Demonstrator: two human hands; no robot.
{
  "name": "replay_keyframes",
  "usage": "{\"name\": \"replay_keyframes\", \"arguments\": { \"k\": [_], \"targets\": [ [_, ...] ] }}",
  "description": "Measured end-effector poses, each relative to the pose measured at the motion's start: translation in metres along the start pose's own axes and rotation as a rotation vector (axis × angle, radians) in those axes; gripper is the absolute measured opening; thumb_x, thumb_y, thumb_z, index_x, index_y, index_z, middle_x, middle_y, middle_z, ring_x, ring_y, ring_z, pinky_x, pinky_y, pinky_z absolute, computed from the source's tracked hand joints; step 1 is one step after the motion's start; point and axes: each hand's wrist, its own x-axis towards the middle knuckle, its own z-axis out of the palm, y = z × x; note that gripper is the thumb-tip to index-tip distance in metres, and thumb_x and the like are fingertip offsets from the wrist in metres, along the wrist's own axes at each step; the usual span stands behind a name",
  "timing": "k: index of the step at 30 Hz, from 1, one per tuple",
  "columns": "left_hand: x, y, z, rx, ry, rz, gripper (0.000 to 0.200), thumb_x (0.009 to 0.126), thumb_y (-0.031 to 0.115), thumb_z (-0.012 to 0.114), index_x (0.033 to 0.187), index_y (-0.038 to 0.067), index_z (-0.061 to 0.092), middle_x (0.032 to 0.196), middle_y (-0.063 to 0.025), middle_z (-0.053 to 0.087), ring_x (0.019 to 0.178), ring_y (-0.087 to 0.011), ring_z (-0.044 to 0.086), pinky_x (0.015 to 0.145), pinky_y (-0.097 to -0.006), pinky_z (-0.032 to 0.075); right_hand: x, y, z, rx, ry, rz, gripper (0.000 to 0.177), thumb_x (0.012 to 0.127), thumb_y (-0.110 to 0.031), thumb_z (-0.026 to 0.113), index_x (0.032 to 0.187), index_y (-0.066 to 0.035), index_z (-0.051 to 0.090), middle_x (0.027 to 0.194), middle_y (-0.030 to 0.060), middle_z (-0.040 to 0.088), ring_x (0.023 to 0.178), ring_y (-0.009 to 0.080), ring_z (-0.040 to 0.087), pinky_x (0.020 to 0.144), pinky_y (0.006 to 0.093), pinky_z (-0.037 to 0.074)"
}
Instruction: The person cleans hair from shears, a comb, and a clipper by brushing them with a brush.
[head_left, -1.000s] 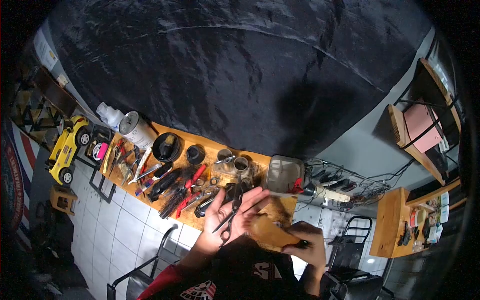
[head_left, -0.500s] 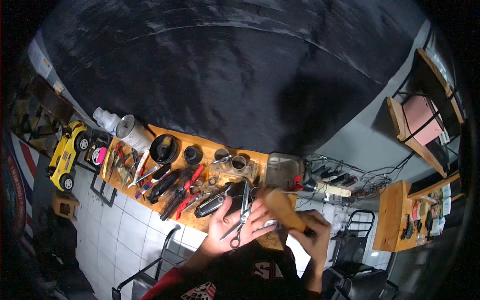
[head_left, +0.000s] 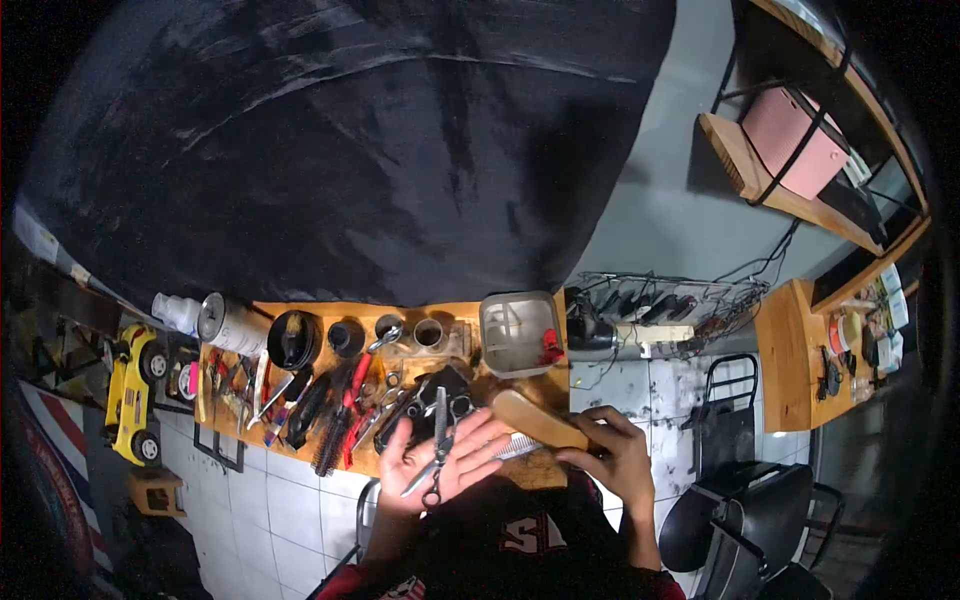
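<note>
My left hand [head_left: 445,462] is palm up with fingers spread, and a pair of scissors [head_left: 438,450] lies across its palm and fingers. Its metal blades point away from me and the finger rings hang toward me. My right hand [head_left: 615,455] pinches one end of a curved wooden brush [head_left: 537,420], whose other end reaches over to my left fingertips; its bristles do not show. Between the two hands shows a fine-toothed comb [head_left: 517,446]. Black hair clippers [head_left: 400,415] lie on the wooden table just past my left hand.
Combs, a round brush [head_left: 328,450] and other tools crowd the table's left side. Behind them stand a black bowl [head_left: 293,345], cups [head_left: 430,333] and a grey bin [head_left: 518,340]. Cables [head_left: 690,295] hang at right, above a black chair [head_left: 745,520]. A yellow toy car [head_left: 135,395] is far left.
The view has turned right, so the table sits further left. The wooden brush, blurred before, now shows sharply and lies lower against the fingers. The scissors stay on my left palm.
</note>
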Motion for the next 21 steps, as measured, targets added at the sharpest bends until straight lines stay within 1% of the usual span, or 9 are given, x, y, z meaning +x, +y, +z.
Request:
{"name": "replay_keyframes", "arguments": {
  "k": [2,4,6,7,8,11,14,17,21],
  "targets": [
    [-0.002,0.007,0.001,0.005,0.004,0.028,0.099,0.086,0.068,0.039,0.148,0.000,0.003,0.154,-0.0241,0.008,0.144,-0.0328,0.011,0.116,-0.0439,0.010,-0.005,0.001,0.001,-0.038,-0.032,-0.008,0.042,0.070,-0.029,0.080,0.104,-0.007,0.069,0.094,0.0104,0.064,0.080,0.0260,0.066,0.067,0.0344,0.055],
    [-0.003,0.012,0.000,0.074,0.034,0.095,0.099,0.086,0.066,0.042,0.148,-0.002,0.005,0.153,-0.0265,0.008,0.144,-0.0342,0.011,0.116,-0.0450,0.014,-0.011,0.009,0.010,-0.068,-0.043,0.028,0.038,0.073,-0.023,0.077,0.108,-0.011,0.069,0.104,0.0086,0.059,0.085,0.0248,0.066,0.070,0.0343,0.056],
    [-0.006,0.015,-0.004,0.002,0.088,0.181,0.099,0.086,0.062,0.049,0.147,-0.003,0.006,0.152,-0.0280,0.010,0.141,-0.0373,0.019,0.114,-0.0485,0.018,-0.013,0.015,0.018,-0.103,-0.005,0.020,0.038,0.074,-0.020,0.076,0.110,-0.014,0.068,0.108,0.0081,0.057,0.089,0.0243,0.065,0.074,0.0340,0.056],
    [-0.007,0.017,-0.003,-0.067,0.076,0.214,0.098,0.087,0.060,0.049,0.147,-0.004,0.006,0.152,-0.0288,0.010,0.141,-0.0376,0.020,0.114,-0.0493,0.019,-0.018,0.019,0.020,-0.154,-0.036,-0.013,0.040,0.074,-0.011,0.072,0.113,-0.020,0.068,0.112,0.0088,0.054,0.097,0.0255,0.062,0.080,0.0343,0.055],
    [-0.009,0.018,-0.005,0.009,0.074,0.224,0.099,0.086,0.062,0.048,0.147,-0.003,0.006,0.152,-0.0291,0.008,0.143,-0.0366,0.014,0.115,-0.0461,0.015,-0.019,0.020,0.024,-0.210,-0.031,-0.028,0.041,0.074,-0.010,0.071,0.113,-0.022,0.068,0.111,0.0093,0.053,0.098,0.0262,0.061,0.080,0.0347,0.055],
    [-0.008,0.021,-0.003,0.020,0.065,0.205,0.102,0.084,0.061,0.051,0.147,-0.003,0.003,0.152,-0.0297,0.007,0.143,-0.0369,0.014,0.115,-0.0461,0.015,-0.018,0.020,0.035,-0.273,-0.026,-0.077,0.049,0.073,-0.005,0.066,0.116,-0.029,0.067,0.111,0.0111,0.053,0.100,0.0289,0.059,0.081,0.0349,0.054],
    [-0.004,0.017,-0.003,-0.026,0.007,0.159,0.103,0.084,0.061,0.052,0.147,-0.003,0.001,0.152,-0.0296,0.008,0.142,-0.0370,0.017,0.115,-0.0467,0.016,-0.015,0.024,0.043,-0.270,0.041,-0.228,0.050,0.065,-0.003,0.076,0.111,-0.022,0.071,0.106,0.0093,0.054,0.094,0.0234,0.057,0.073,0.0304,0.052],
    [0.001,0.013,0.000,-0.075,-0.046,0.125,0.103,0.085,0.060,0.052,0.147,-0.002,-0.002,0.151,-0.0296,0.011,0.140,-0.0380,0.021,0.115,-0.0482,0.017,-0.016,0.023,0.050,-0.124,-0.007,-0.117,0.035,0.077,-0.020,0.073,0.108,-0.007,0.064,0.108,0.0131,0.056,0.098,0.0285,0.059,0.080,0.0356,0.052],
    [0.006,0.014,0.005,0.027,-0.027,0.082,0.105,0.084,0.062,0.052,0.148,-0.001,-0.002,0.152,-0.0284,0.011,0.141,-0.0365,0.020,0.115,-0.0480,0.017,-0.014,0.026,0.057,-0.075,-0.020,-0.161,0.040,0.079,-0.027,0.074,0.105,-0.001,0.059,0.108,0.0128,0.057,0.102,0.0290,0.056,0.084,0.0389,0.048]
  ]
}}
